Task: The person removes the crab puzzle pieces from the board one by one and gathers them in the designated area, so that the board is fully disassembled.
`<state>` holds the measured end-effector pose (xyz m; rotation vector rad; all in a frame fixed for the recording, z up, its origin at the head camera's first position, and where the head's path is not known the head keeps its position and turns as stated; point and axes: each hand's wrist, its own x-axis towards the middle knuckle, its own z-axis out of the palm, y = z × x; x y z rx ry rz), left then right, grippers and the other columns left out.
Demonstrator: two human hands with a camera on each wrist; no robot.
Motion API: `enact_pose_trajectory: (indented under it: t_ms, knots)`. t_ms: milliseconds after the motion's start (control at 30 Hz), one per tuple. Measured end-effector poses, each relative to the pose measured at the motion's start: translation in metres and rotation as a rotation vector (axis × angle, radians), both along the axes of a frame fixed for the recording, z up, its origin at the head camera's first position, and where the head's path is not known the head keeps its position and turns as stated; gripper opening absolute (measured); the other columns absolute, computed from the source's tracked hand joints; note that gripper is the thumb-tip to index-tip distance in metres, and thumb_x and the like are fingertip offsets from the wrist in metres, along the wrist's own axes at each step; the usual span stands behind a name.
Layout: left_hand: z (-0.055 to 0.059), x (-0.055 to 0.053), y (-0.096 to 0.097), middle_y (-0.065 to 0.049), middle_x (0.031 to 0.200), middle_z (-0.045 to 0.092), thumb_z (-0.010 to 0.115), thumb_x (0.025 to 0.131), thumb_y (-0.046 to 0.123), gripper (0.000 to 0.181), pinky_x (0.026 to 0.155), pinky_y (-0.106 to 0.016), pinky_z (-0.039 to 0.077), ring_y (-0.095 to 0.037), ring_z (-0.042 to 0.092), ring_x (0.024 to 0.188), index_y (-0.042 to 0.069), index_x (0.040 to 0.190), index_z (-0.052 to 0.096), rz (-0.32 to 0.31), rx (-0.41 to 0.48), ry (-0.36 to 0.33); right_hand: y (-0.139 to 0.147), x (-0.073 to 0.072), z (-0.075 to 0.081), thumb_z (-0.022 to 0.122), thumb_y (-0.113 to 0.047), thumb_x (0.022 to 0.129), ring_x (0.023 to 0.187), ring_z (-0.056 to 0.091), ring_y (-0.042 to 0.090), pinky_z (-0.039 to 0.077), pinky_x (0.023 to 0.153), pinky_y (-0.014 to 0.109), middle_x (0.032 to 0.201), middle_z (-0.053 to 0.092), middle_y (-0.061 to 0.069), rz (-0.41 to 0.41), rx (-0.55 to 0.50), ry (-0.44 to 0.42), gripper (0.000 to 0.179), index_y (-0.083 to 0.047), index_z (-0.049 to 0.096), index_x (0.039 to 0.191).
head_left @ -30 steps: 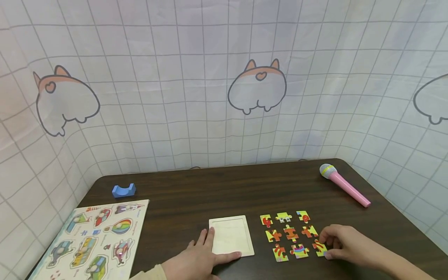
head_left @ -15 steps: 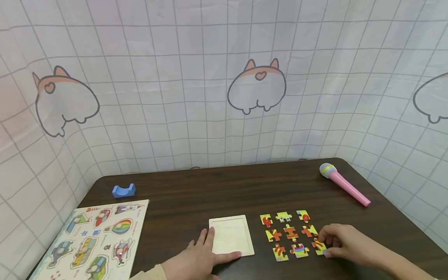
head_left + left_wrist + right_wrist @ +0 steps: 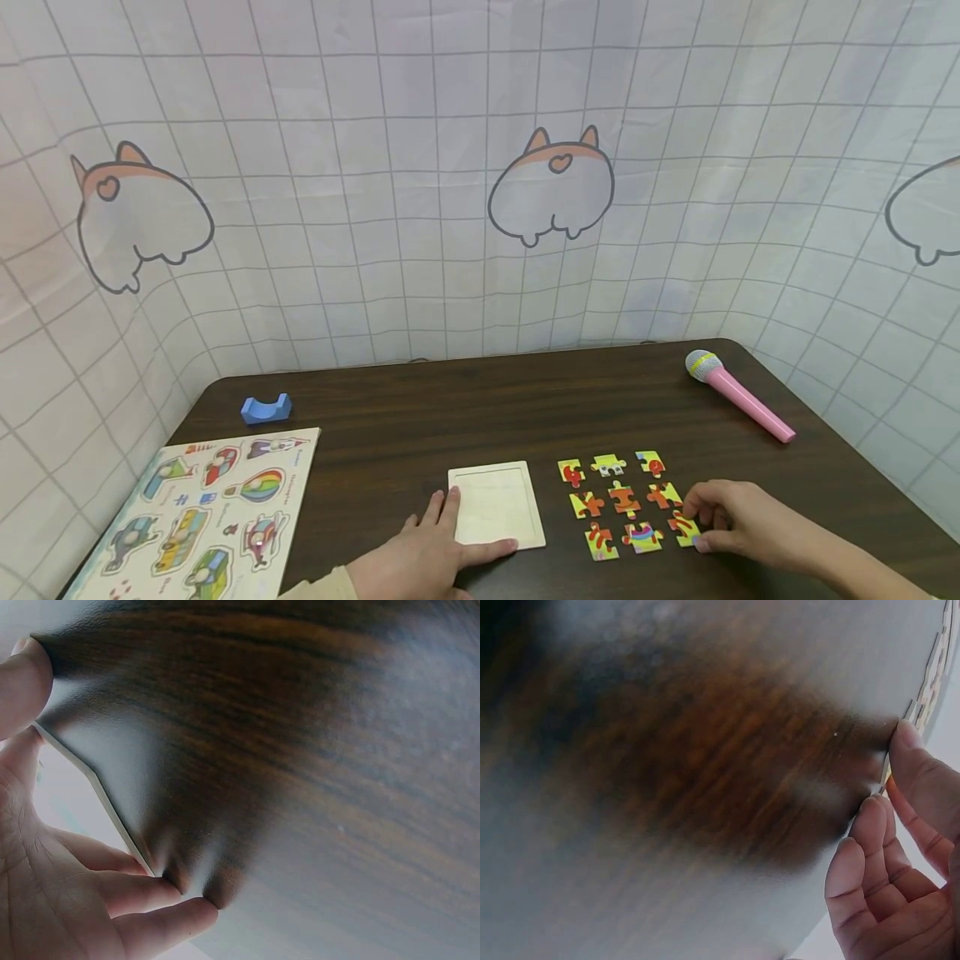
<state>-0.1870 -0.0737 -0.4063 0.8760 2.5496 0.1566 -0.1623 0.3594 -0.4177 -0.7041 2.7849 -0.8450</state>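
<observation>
In the head view, my left hand (image 3: 420, 552) rests on the left and near edges of a small square wooden puzzle tray (image 3: 492, 505), fingers spread. The tray's thin edge (image 3: 114, 814) shows between thumb and fingers in the left wrist view. To the right, several yellow-and-orange jigsaw pieces lie slightly apart in rows, among them a middle piece (image 3: 623, 500). My right hand (image 3: 742, 527) pinches the near-right corner jigsaw piece (image 3: 683, 528) by its edge, flat on the table. The right wrist view shows the thumb (image 3: 915, 754) at that piece, mostly hidden.
A knob puzzle board (image 3: 202, 517) with vehicle pictures lies at the left. Behind it sits a blue arched block (image 3: 266, 409). At the back right is a pink toy microphone (image 3: 738, 398). A white grid-patterned curtain (image 3: 420, 208) surrounds the dark wooden table (image 3: 420, 408).
The near-right corner jigsaw piece has shifted very slightly up and left under my right hand's fingers. My left hand and the tray stay in place.
</observation>
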Motion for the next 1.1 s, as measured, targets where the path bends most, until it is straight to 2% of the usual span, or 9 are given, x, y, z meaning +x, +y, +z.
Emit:
enact_pose_trajectory:
  t_ms: [200,400,567,767,967,1100]
  knots:
    - [-0.001,0.001,0.001,-0.026,0.163,0.027,0.078,0.088,0.040,0.071,0.106,-0.063,0.044,-0.049,0.034,0.148,0.063,0.145,0.042,-0.001,0.001,-0.005,0.001,0.002,0.001,0.082,-0.024,0.086,0.072,0.050,-0.007,0.045,0.059,0.021,0.084,0.058,-0.015,-0.004,-0.011,-0.010,0.025,-0.013,0.065,0.100]
    - [-0.001,0.000,0.002,-0.027,0.163,0.026,0.078,0.089,0.041,0.071,0.106,-0.063,0.045,-0.049,0.033,0.148,0.063,0.146,0.041,-0.015,0.005,-0.001,0.005,0.004,-0.003,0.082,-0.020,0.086,0.073,0.052,-0.008,0.045,0.059,0.021,0.084,0.060,-0.018,0.020,-0.050,0.061,0.024,-0.013,0.065,0.101]
    - [-0.001,-0.003,0.000,-0.026,0.165,0.024,0.077,0.089,0.042,0.071,0.107,-0.064,0.043,-0.049,0.031,0.149,0.064,0.146,0.040,-0.011,0.009,-0.037,0.004,0.005,-0.003,0.078,-0.019,0.090,0.074,0.054,-0.008,0.046,0.060,0.021,0.085,0.061,-0.019,0.028,-0.068,0.098,0.018,-0.013,0.064,0.100]
    - [-0.010,-0.010,-0.002,-0.028,0.165,0.021,0.077,0.089,0.040,0.074,0.107,-0.065,0.042,-0.050,0.030,0.150,0.066,0.146,0.037,-0.019,0.006,-0.069,-0.003,0.007,0.004,0.069,-0.019,0.098,0.072,0.054,-0.008,0.046,0.060,0.021,0.082,0.061,-0.020,-0.024,-0.051,0.080,0.004,-0.019,0.066,0.100]
    - [-0.020,-0.014,-0.006,-0.027,0.166,0.020,0.077,0.088,0.043,0.076,0.108,-0.066,0.041,-0.050,0.028,0.151,0.069,0.145,0.034,-0.012,0.012,-0.071,-0.005,0.006,0.012,0.068,-0.020,0.099,0.073,0.055,-0.007,0.046,0.061,0.022,0.083,0.062,-0.019,-0.033,-0.038,0.074,0.004,-0.019,0.066,0.101]
    - [-0.020,-0.014,-0.011,-0.030,0.165,0.018,0.078,0.088,0.042,0.079,0.108,-0.068,0.039,-0.052,0.026,0.151,0.066,0.148,0.032,-0.035,0.037,-0.065,-0.006,0.002,0.020,0.068,-0.023,0.099,0.077,0.055,-0.007,0.048,0.064,0.022,0.087,0.064,-0.018,-0.052,-0.015,0.093,0.009,-0.016,0.066,0.105]
